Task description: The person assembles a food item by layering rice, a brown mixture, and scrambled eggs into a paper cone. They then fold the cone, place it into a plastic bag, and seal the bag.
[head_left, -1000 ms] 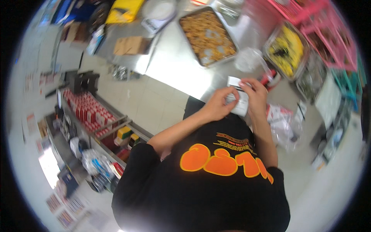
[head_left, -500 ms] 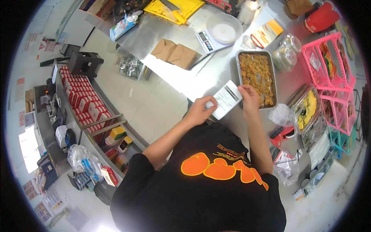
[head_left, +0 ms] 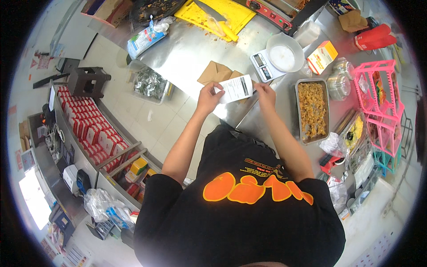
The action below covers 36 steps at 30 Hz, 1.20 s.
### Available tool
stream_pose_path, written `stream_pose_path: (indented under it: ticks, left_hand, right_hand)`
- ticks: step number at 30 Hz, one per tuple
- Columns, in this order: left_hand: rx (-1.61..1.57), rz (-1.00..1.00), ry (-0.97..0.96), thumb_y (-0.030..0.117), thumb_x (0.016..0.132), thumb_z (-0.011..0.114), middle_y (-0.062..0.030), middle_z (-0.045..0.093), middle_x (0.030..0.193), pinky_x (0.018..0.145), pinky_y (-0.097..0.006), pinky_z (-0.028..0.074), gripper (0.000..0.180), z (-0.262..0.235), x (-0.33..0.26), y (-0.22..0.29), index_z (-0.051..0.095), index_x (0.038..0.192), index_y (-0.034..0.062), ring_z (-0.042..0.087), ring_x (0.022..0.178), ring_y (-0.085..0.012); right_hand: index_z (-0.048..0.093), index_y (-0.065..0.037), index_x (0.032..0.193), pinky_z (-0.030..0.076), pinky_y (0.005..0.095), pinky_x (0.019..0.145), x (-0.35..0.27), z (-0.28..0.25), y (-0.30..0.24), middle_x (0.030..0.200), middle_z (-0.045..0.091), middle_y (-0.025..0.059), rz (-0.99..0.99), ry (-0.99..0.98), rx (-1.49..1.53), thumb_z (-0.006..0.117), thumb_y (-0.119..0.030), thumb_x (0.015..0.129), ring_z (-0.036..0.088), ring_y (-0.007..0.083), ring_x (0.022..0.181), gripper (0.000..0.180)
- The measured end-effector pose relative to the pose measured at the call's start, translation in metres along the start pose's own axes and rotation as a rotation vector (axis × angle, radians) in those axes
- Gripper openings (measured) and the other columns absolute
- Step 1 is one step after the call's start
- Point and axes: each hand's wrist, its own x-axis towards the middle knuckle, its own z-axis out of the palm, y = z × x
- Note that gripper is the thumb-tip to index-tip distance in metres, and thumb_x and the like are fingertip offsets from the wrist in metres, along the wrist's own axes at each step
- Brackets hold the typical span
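A small white printed paper slip (head_left: 235, 89) is stretched between my two hands. My left hand (head_left: 208, 99) pinches its left end. At its right end, the fingers of my right hand (head_left: 265, 94) close on the edge. Right behind the slip, two folded brown paper pouches (head_left: 214, 72) lie on the steel table, partly covered by it. To the right of my right hand stands a metal tray (head_left: 329, 127) filled with chopped brown food (head_left: 312, 107). Beyond the hands sits a white digital scale (head_left: 261, 66) carrying a clear round bowl (head_left: 303, 57).
At the far side are a yellow cutting board (head_left: 242, 18) with a knife (head_left: 208, 10) and a blue-white pouch (head_left: 144, 41). Pink baskets (head_left: 383, 116), a yellow-white box (head_left: 322, 57) and clear jars (head_left: 339, 86) stand right. Left, a drawer holds rows of red-white boxes (head_left: 91, 127).
Both hands have carried the slip away from the tray's edge, left and farther out, over the brown pouches. The view has shifted as well. Both hands still grip the slip.
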Motion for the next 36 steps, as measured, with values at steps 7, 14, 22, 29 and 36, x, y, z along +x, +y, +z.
stream_pose_path:
  ticks: [7,14,22,29,36]
  left_hand:
    - [0.249,0.174,-0.007,0.005,0.078,0.066,-0.0036,0.049,0.06,0.056,-0.03,0.041,0.009,-0.007,0.056,0.014,0.06,0.085,0.0033,0.048,0.056,-0.0144]
    - [0.406,0.431,0.028,0.001,0.075,0.062,-0.0173,0.061,0.08,0.068,-0.043,0.046,0.008,0.001,0.073,0.013,0.06,0.083,0.0016,0.059,0.076,-0.0377]
    - [0.452,0.427,-0.024,0.001,0.076,0.062,-0.0129,0.059,0.089,0.08,-0.042,0.04,0.01,0.008,0.07,-0.001,0.06,0.086,0.0048,0.056,0.09,-0.0324]
    - [0.448,0.433,-0.002,0.005,0.079,0.062,-0.0137,0.056,0.095,0.082,-0.042,0.038,0.009,0.011,0.063,-0.003,0.061,0.088,0.0049,0.053,0.096,-0.0321]
    - [0.54,0.441,0.187,0.013,0.077,0.068,-0.0159,0.056,0.109,0.091,-0.044,0.037,0.024,-0.007,0.064,-0.018,0.061,0.098,0.0025,0.053,0.103,-0.0317]
  right_hand:
    - [0.064,-0.008,0.095,0.036,0.0265,0.069,-0.03,0.005,0.031,0.083,0.058,-0.0021,0.341,0.012,0.447,0.069,-0.023,0.081,0.05,0.0094,0.078,0.021]
    - [0.062,-0.01,0.09,0.037,0.0246,0.065,-0.028,0.018,0.028,0.081,0.059,-0.0036,0.347,0.073,0.306,0.066,-0.024,0.086,0.05,0.0071,0.075,0.015]
    - [0.061,-0.01,0.09,0.037,0.0246,0.062,-0.03,0.024,0.029,0.081,0.059,-0.0023,0.401,0.132,0.262,0.061,-0.023,0.088,0.05,0.0077,0.073,0.013]
    - [0.06,0.001,0.093,0.044,0.0336,0.08,-0.016,0.021,0.053,0.086,0.062,0.0092,0.484,0.15,0.011,0.066,-0.019,0.08,0.057,0.0206,0.085,0.024]
    - [0.054,-0.004,0.102,0.042,0.0449,0.087,-0.022,0.01,-0.004,0.113,0.056,0.0167,-0.64,0.213,-0.681,0.08,-0.029,0.068,0.053,0.031,0.103,0.049]
